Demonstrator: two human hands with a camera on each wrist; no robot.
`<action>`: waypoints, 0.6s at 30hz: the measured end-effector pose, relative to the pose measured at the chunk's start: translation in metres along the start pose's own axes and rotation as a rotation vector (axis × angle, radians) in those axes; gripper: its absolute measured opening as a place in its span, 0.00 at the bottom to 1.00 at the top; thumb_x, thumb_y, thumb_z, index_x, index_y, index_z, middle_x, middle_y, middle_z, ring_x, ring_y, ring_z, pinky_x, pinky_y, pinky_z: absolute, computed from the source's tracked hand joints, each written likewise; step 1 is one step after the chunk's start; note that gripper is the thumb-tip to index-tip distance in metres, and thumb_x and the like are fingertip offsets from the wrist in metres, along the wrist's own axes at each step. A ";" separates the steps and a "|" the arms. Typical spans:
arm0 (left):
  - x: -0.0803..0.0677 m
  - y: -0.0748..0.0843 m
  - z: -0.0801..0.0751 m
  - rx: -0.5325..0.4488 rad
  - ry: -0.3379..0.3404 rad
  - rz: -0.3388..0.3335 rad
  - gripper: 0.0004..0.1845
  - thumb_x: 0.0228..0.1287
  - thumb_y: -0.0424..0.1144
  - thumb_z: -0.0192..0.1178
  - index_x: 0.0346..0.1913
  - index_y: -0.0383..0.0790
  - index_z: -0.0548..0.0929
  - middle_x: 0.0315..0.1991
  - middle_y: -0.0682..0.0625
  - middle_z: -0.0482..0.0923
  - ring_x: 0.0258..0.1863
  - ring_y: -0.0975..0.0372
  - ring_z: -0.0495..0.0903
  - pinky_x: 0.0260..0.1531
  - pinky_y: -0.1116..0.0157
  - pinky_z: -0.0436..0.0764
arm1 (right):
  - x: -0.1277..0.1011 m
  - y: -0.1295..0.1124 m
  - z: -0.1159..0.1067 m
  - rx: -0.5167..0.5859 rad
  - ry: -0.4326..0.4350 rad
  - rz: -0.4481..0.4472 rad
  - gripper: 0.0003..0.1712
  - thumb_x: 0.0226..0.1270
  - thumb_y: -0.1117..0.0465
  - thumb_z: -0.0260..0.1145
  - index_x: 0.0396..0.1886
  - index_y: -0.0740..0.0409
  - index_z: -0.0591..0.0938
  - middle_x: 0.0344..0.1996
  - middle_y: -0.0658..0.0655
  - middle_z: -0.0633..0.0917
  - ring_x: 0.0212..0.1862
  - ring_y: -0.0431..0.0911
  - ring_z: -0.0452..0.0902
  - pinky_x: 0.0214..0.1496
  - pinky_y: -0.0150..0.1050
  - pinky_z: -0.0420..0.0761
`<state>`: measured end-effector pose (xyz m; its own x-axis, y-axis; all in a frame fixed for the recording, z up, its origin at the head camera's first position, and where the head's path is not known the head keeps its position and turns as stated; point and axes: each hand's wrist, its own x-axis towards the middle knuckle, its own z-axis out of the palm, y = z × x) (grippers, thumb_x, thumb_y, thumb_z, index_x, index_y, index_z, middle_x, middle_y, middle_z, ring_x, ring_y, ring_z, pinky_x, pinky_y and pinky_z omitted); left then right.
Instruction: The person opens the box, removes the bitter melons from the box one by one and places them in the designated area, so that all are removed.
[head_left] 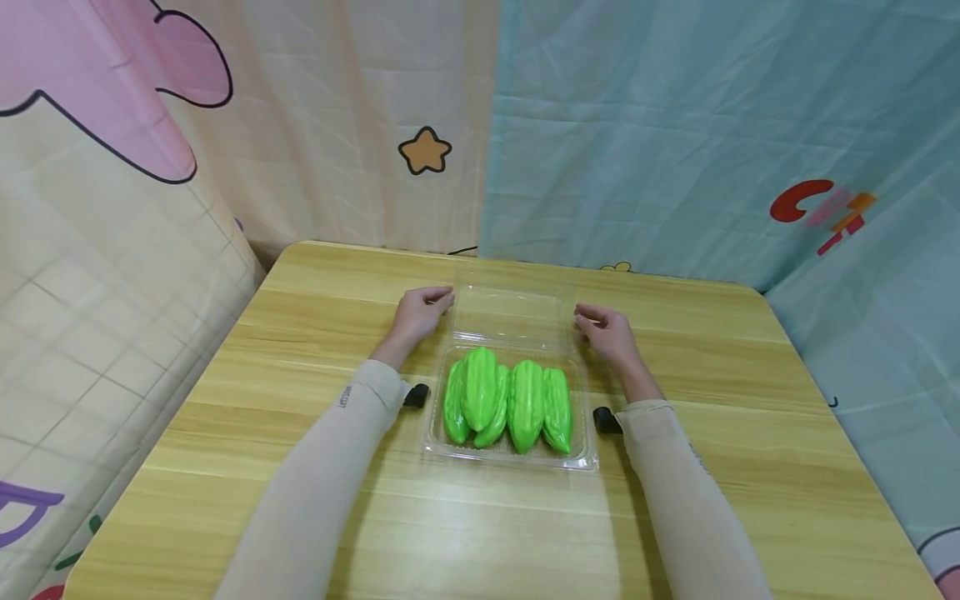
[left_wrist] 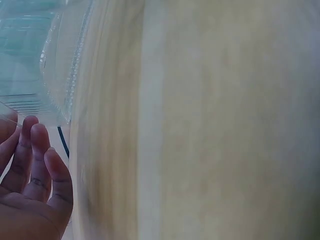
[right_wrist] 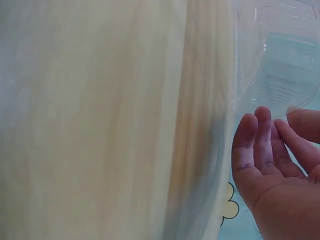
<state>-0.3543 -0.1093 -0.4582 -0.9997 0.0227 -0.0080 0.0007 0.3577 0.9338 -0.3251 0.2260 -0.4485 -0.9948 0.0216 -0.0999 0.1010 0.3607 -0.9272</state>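
The left hand (head_left: 416, 315) pinches the left edge of the clear lid (head_left: 510, 315), and the right hand (head_left: 609, 333) pinches its right edge, just beyond the clear tray (head_left: 510, 461). Inside the tray lie 5 green ridged fruits (head_left: 527, 406). Beneath the tray is a wooden table (head_left: 465, 525); well beyond it hang printed curtains (head_left: 652, 125).

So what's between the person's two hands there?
The clear plastic lid lies between the left hand and the right hand; the head view shows it.
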 end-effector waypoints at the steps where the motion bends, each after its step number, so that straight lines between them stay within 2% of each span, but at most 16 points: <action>1: 0.000 0.000 0.000 0.000 0.002 -0.004 0.20 0.76 0.44 0.58 0.63 0.38 0.82 0.53 0.45 0.83 0.47 0.56 0.81 0.43 0.62 0.80 | 0.000 0.000 0.000 -0.007 -0.005 0.004 0.24 0.80 0.60 0.57 0.70 0.65 0.74 0.63 0.64 0.78 0.55 0.51 0.78 0.44 0.28 0.80; 5: -0.001 0.000 -0.001 -0.003 0.004 -0.023 0.20 0.76 0.44 0.58 0.63 0.38 0.82 0.53 0.45 0.84 0.46 0.55 0.82 0.44 0.60 0.80 | 0.000 -0.003 0.001 -0.031 -0.019 0.021 0.25 0.81 0.59 0.55 0.71 0.64 0.73 0.64 0.64 0.78 0.56 0.51 0.77 0.47 0.32 0.81; 9: -0.003 0.000 -0.005 -0.003 0.023 -0.041 0.21 0.77 0.46 0.56 0.63 0.38 0.82 0.55 0.45 0.83 0.52 0.55 0.80 0.52 0.58 0.79 | -0.003 -0.007 -0.002 -0.045 -0.037 0.012 0.28 0.81 0.54 0.55 0.73 0.63 0.70 0.65 0.65 0.75 0.59 0.56 0.77 0.55 0.44 0.81; 11: -0.007 0.001 -0.008 -0.006 0.049 -0.042 0.22 0.76 0.48 0.56 0.63 0.38 0.82 0.55 0.45 0.82 0.53 0.53 0.80 0.53 0.57 0.79 | -0.007 -0.008 -0.006 -0.069 -0.045 -0.013 0.30 0.80 0.51 0.56 0.74 0.63 0.68 0.67 0.65 0.73 0.60 0.59 0.76 0.58 0.50 0.80; 15: -0.019 0.003 -0.019 -0.037 0.068 -0.021 0.25 0.73 0.56 0.58 0.61 0.43 0.84 0.52 0.48 0.80 0.47 0.52 0.81 0.44 0.57 0.79 | -0.022 -0.010 -0.017 -0.125 -0.071 -0.103 0.37 0.77 0.45 0.59 0.75 0.63 0.67 0.69 0.65 0.71 0.64 0.61 0.73 0.61 0.56 0.77; 18: -0.031 0.005 -0.028 -0.072 0.005 0.032 0.27 0.69 0.61 0.60 0.60 0.45 0.85 0.51 0.50 0.80 0.44 0.52 0.81 0.40 0.55 0.78 | -0.035 -0.012 -0.024 -0.127 -0.083 -0.164 0.39 0.74 0.41 0.61 0.74 0.60 0.70 0.67 0.63 0.73 0.63 0.59 0.74 0.62 0.57 0.76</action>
<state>-0.3235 -0.1344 -0.4432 -0.9993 0.0286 0.0242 0.0315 0.2892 0.9568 -0.2919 0.2434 -0.4252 -0.9925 -0.1216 0.0144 -0.0701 0.4677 -0.8811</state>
